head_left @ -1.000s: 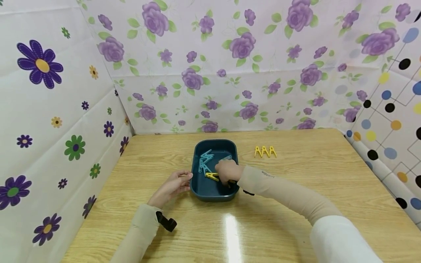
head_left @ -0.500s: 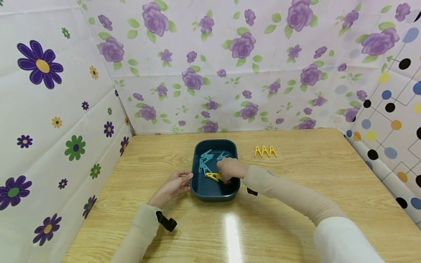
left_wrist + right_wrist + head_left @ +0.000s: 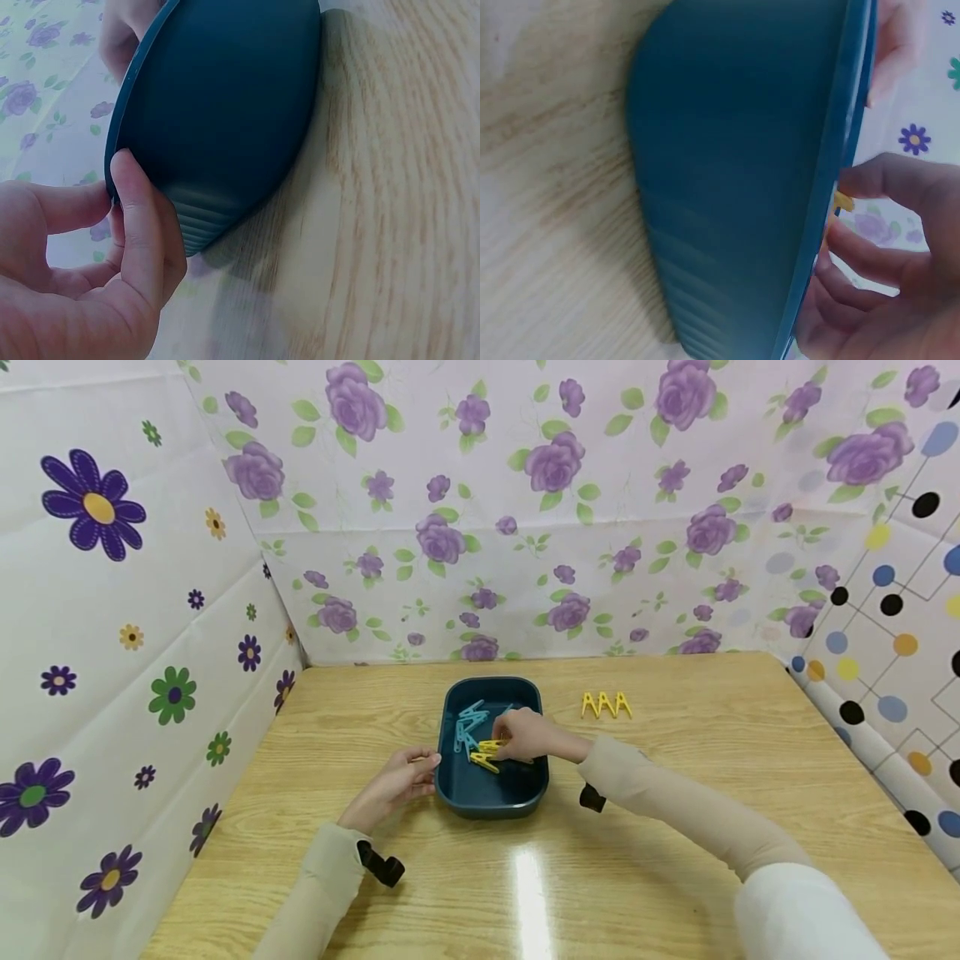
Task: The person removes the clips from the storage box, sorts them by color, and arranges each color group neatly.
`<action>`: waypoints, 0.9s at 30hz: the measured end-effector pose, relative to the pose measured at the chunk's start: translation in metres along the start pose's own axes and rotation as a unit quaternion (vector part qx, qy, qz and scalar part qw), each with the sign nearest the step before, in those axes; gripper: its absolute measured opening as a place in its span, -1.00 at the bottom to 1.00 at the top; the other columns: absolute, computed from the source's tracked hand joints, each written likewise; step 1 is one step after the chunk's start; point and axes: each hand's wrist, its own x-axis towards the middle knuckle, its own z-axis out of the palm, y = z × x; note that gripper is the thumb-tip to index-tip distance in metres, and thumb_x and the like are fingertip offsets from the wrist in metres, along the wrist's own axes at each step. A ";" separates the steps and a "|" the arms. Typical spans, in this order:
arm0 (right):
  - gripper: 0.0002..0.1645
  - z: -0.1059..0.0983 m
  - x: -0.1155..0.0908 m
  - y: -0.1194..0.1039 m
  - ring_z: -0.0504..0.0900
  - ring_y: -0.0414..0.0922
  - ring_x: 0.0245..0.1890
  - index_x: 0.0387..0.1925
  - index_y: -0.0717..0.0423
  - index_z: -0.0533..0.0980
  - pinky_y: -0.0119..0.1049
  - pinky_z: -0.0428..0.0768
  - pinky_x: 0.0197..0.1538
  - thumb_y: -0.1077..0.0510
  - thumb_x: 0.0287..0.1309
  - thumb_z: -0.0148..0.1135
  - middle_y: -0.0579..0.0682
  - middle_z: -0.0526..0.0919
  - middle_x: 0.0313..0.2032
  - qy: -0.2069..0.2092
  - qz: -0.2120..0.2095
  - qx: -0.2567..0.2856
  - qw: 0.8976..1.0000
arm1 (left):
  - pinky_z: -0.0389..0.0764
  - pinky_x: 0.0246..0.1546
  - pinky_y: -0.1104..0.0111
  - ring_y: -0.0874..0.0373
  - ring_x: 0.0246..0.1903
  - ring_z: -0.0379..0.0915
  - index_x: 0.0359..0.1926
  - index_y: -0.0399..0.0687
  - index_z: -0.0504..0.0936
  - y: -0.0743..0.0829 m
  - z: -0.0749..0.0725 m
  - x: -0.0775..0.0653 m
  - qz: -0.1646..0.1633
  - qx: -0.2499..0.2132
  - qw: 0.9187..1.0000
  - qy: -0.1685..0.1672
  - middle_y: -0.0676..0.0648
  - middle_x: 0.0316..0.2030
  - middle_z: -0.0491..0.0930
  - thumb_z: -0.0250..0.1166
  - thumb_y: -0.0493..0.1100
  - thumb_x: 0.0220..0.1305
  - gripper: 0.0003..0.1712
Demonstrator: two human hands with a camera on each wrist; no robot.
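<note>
Pinching: right hand (image 3: 525, 733), yellow clip (image 3: 490, 745) | blue clips (image 3: 472, 718): head view only

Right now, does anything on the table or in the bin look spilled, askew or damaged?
Nothing looks spilled or visibly damaged. The three yellow clips on the table form a neat row, while the blue clips in the bin lie jumbled at different angles, nothing strange for loose clips.

A wood-grained table (image 3: 750, 718) bears a dark blue tray (image 3: 480, 792) and three yellow clips (image 3: 603, 698).
</note>
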 end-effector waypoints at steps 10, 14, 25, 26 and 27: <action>-0.72 -0.004 -0.022 0.020 0.57 -0.17 -0.33 -0.12 0.20 0.60 -0.31 0.59 -0.21 0.19 0.11 0.35 0.08 0.66 -0.25 0.097 -0.022 0.122 0.988 | 0.58 -0.35 0.44 0.26 -0.45 0.50 0.09 -0.39 0.36 -0.001 0.001 0.000 0.003 0.000 1.000 -0.002 -0.01 -0.39 0.54 0.07 -0.17 0.46 -0.65; -0.72 0.001 -0.028 0.024 0.57 -0.15 -0.31 -0.12 0.14 0.59 -0.29 0.58 -0.20 0.18 0.10 0.38 0.06 0.65 -0.23 0.133 -0.009 0.152 0.979 | 0.59 -0.33 0.43 0.26 -0.44 0.50 0.09 -0.38 0.36 0.000 0.000 0.001 0.002 0.002 1.000 -0.006 -0.01 -0.38 0.55 0.08 -0.16 0.46 -0.63; -0.70 0.018 -0.042 0.033 0.59 -0.03 -0.16 -0.09 0.06 0.59 -0.20 0.61 -0.16 0.17 0.10 0.36 0.05 0.64 -0.10 0.232 -0.024 0.198 0.952 | 0.58 -0.36 0.46 0.28 -0.46 0.50 0.13 -0.39 0.34 -0.001 0.000 0.001 -0.002 0.000 1.000 -0.001 0.02 -0.38 0.54 0.08 -0.17 0.46 -0.61; -0.70 0.018 -0.043 0.034 0.59 -0.01 -0.16 -0.09 0.05 0.58 -0.22 0.61 -0.18 0.17 0.10 0.36 0.05 0.64 -0.10 0.237 -0.022 0.202 0.950 | 0.58 -0.36 0.46 0.28 -0.46 0.50 0.13 -0.39 0.34 -0.001 0.000 0.001 -0.001 0.000 1.000 -0.001 0.02 -0.38 0.54 0.08 -0.17 0.46 -0.61; -0.70 0.019 -0.043 0.035 0.59 0.02 -0.15 -0.09 0.05 0.58 -0.24 0.61 -0.19 0.17 0.10 0.36 0.05 0.64 -0.11 0.240 -0.018 0.207 0.948 | 0.58 -0.36 0.46 0.28 -0.46 0.50 0.13 -0.39 0.34 -0.001 0.000 0.001 0.000 0.001 1.000 -0.002 0.02 -0.38 0.54 0.08 -0.16 0.46 -0.61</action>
